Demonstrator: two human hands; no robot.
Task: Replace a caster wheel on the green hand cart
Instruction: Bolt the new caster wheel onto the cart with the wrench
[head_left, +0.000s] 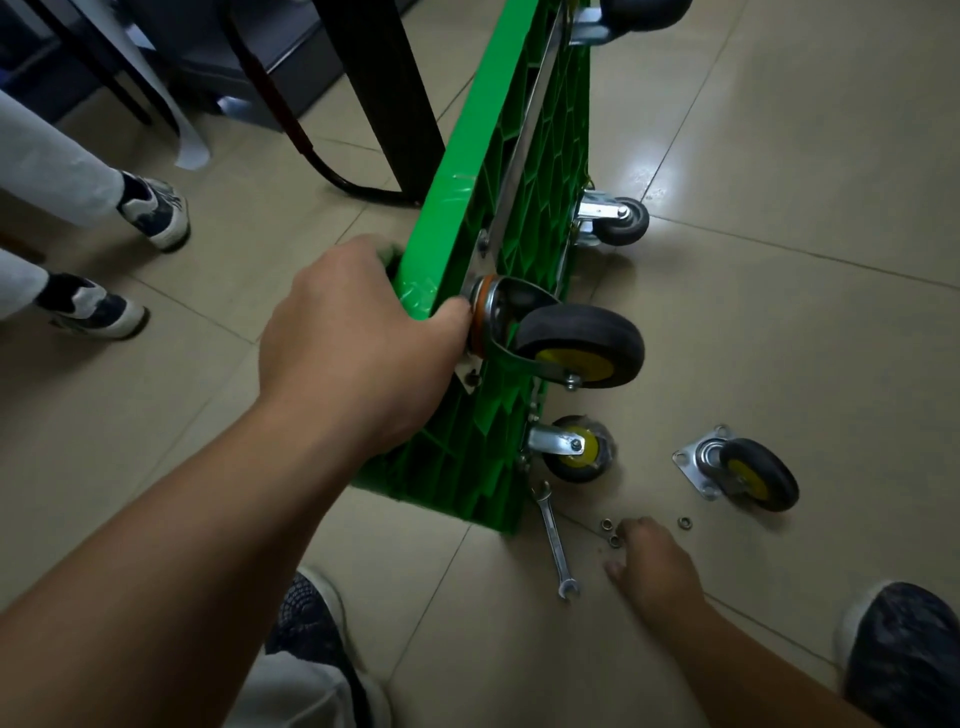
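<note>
Here the green cart (483, 171) stands tipped on its long edge on the tiled floor (805, 182), with its ribbed underside facing right. The left hand (353, 338) grips the raised edge. Its fingers curl over the far side of the deck, and the thumb presses against the metal plate of the upper wheel (576, 343), a black tyre with a yellow hub that sticks out sideways from the underside. Below it, close to the floor, a lower wheel (576, 449) with a yellow hub is mounted at the same end. Farther along the cart sits a small grey wheel (615, 221).

The right hand (654, 564) reaches down to the floor just right of the cart's near corner, with its fingertips at a small cluster of nuts (610, 535). The back of the hand hides the fingers, so I cannot tell whether it pinches one. A wrench (556, 540) lies flat between the cart's corner and this hand, one end just beside the lower wheel. A loose wheel (743, 475) with a square mounting plate lies on the floor farther right, apart from the cart.

At the left edge stand another person's two shoes (156, 210).
</note>
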